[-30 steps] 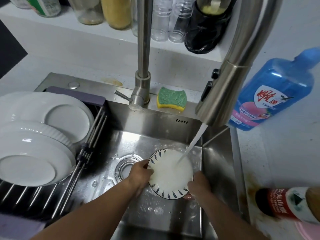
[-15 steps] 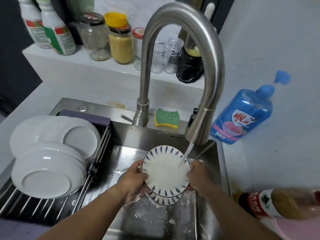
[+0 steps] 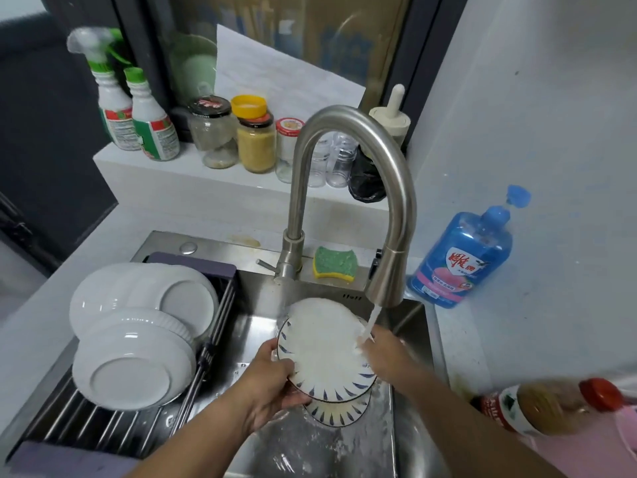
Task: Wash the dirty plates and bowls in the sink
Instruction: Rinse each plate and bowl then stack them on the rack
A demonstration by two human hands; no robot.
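Observation:
A small white plate with blue dashes round its rim (image 3: 324, 353) is held above the steel sink (image 3: 410, 326) under the running faucet (image 3: 386, 281). My left hand (image 3: 272, 384) grips its left edge. My right hand (image 3: 386, 357) holds its right edge, where the water stream lands. A second plate of the same pattern (image 3: 339, 410) lies just below it in the sink. Foam covers the top plate's face.
White plates (image 3: 144, 298) and an upturned white bowl (image 3: 131, 367) sit on the drying rack (image 3: 206, 367) at left. A green sponge (image 3: 334, 263) lies behind the faucet, a blue soap bottle (image 3: 462, 257) at right, a sauce bottle (image 3: 551, 405) lower right, jars on the shelf (image 3: 255, 143).
The plate has been lifted from the sink floor towards the faucet, revealing a second plate beneath. My head has risen, so the view takes in more of the shelf.

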